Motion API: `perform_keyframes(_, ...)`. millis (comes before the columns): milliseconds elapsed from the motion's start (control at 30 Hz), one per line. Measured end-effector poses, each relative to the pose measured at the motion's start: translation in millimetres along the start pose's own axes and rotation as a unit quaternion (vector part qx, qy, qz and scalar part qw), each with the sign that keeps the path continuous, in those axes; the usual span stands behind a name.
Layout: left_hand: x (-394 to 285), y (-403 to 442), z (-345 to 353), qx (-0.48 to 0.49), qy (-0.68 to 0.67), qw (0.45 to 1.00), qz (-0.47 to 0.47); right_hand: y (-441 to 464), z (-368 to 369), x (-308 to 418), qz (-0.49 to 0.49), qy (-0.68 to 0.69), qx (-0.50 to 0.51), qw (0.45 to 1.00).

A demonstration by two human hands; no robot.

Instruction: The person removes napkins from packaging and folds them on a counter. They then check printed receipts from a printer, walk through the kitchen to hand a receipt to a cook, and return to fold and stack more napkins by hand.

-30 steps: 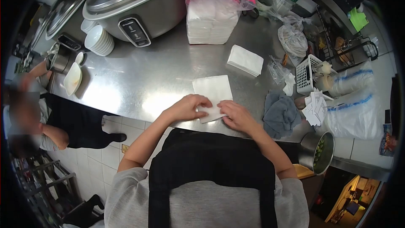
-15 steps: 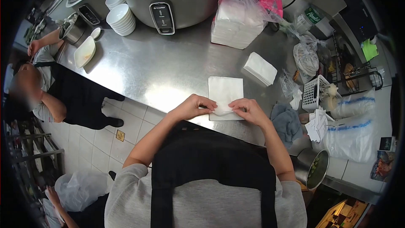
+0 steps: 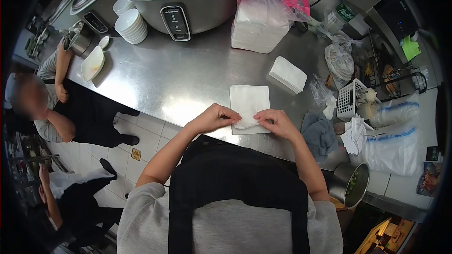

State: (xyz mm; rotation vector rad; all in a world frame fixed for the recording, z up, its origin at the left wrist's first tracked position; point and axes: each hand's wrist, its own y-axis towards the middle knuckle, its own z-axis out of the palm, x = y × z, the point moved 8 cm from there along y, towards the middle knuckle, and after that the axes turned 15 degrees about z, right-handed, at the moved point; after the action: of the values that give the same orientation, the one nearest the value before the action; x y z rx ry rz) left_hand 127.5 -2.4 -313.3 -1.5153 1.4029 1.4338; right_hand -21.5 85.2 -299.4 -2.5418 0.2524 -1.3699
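On the steel table point(image 3: 169, 73) near its front edge lies a white napkin point(image 3: 249, 99). My left hand point(image 3: 217, 118) pinches the napkin's near edge on its left side. Opposite it, my right hand point(image 3: 277, 122) pinches the same edge at the right. That edge is slightly raised, with a flat white layer below it. A pile of folded napkins point(image 3: 288, 74) rests beyond my right hand, and a large napkin stack point(image 3: 260, 28) in clear plastic stands farther back.
Rice cookers point(image 3: 188, 7), stacked bowls point(image 3: 131, 26) and a dish point(image 3: 92, 63) stand at the back left. A grey cloth point(image 3: 318, 136), white basket point(image 3: 351, 98) and metal pot point(image 3: 352, 186) are at the right. One person point(image 3: 56, 113) is at the left, another point(image 3: 70, 207) lower left.
My head view has shifted, and the napkin now lies squarer to me. Both hands have moved from resting on it to pinching its near edge. The person at the left has lowered an arm.
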Motion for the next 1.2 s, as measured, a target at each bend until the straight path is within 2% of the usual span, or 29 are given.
perform_keyframes(67, -3, 1, -2, -0.023, 0.038, 0.999, -0.027, -1, 1, 3, 0.012, -0.001, 0.009, 1.000)
perform_keyframes(133, 7, -1, -2, -0.058, 0.038, 0.997, -0.040, -7, -13, 26, -0.048, -0.004, -0.095, 0.994)
perform_keyframes(167, 14, -3, -5, -0.093, 0.038, 0.993, -0.054, -8, -15, 32, -0.048, -0.004, -0.096, 0.994)
perform_keyframes(200, 19, -4, -3, -0.093, 0.038, 0.994, -0.054, -10, -17, 40, -0.055, -0.067, -0.108, 0.990)
perform_keyframes(233, 26, -6, -5, -0.133, -0.002, 0.989, -0.065, -11, -18, 45, -0.062, -0.129, -0.121, 0.982)
perform_keyframes(267, 33, -9, -7, -0.172, -0.043, 0.981, -0.076, -9, -17, 38, -0.062, -0.129, -0.121, 0.982)
perform_keyframes(333, 47, -10, -9, -0.199, -0.079, 0.974, -0.079, 8, -17, -8, 0.037, -0.003, -0.095, 0.995)
perform_keyframes(367, 52, -10, -12, -0.224, -0.115, 0.964, -0.082, 17, -16, -18, 0.037, -0.004, -0.094, 0.995)
perform_keyframes(433, 37, -3, -17, -0.228, -0.101, 0.962, -0.114, 36, -15, -58, 0.158, 0.164, -0.075, 0.971)
perform_keyframes(467, 31, -2, -19, -0.231, -0.085, 0.958, -0.146, 42, -13, -59, 0.158, 0.162, -0.074, 0.971)
perform_keyframes(500, 28, 1, -18, -0.233, -0.085, 0.958, -0.145, 48, -17, -60, 0.150, 0.170, -0.114, 0.967)
perform_keyframes(533, 20, 5, -21, -0.210, 0.009, 0.969, -0.127, 52, -21, -60, 0.141, 0.177, -0.154, 0.962)
perform_keyframes(567, 14, 9, -23, -0.186, 0.104, 0.971, -0.108, 56, -19, -61, 0.140, 0.176, -0.152, 0.962)
perform_keyframes(633, 23, 10, -26, -0.196, 0.132, 0.966, -0.108, 59, -24, -67, 0.158, 0.106, -0.214, 0.958)
perform_keyframes(667, 22, 12, -29, -0.202, 0.160, 0.960, -0.107, 59, -24, -66, 0.159, 0.105, -0.214, 0.958)
perform_keyframes(733, 26, 14, -31, -0.201, 0.173, 0.957, -0.119, 55, -29, -59, 0.147, 0.004, -0.282, 0.948)
perform_keyframes(767, 26, 15, -31, -0.201, 0.186, 0.953, -0.130, 53, -29, -51, 0.149, 0.003, -0.282, 0.948)
perform_keyframes(833, 27, 16, -31, -0.196, 0.197, 0.952, -0.132, 47, -34, -28, 0.174, -0.084, -0.315, 0.929)
perform_keyframes(1200, 23, 19, -30, -0.182, 0.252, 0.944, -0.112, 55, -29, -21, 0.189, -0.141, -0.305, 0.923)
